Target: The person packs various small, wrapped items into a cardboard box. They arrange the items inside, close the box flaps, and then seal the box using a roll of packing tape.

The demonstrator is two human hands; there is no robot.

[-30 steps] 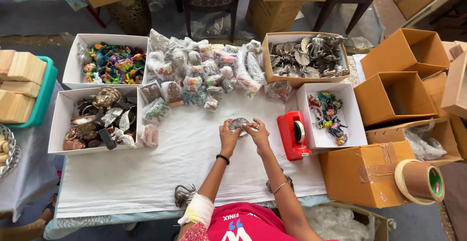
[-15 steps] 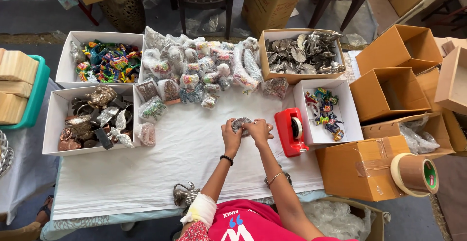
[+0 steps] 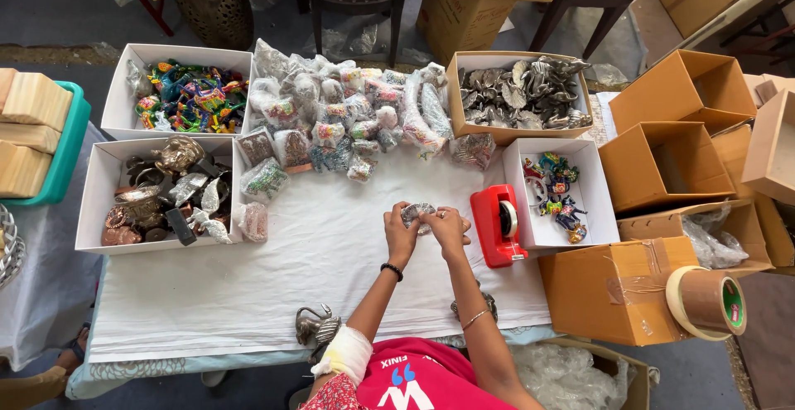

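Near the white-clothed surface's [image 3: 248, 294] right edge, beside a red plastic tape dispenser [image 3: 495, 226]. Left hand [image 3: 401, 229] and right hand [image 3: 448, 226] both clenched on a small silver metal ornament [image 3: 419, 212].

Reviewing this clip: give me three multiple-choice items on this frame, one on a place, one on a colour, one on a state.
1. Where is the tape dispenser?
A. right of the hands
B. in the teal tray
C. on a chair

2. What colour is it?
A. blue
B. red
C. white

3. The two open brown cartons at the right are:
A. taped shut
B. full of figurines
C. empty

Answers:
1 A, it stands just right of the right hand.
2 B, its body is red.
3 C, bare insides show.
The left hand and right hand hold one small wrapped piece.
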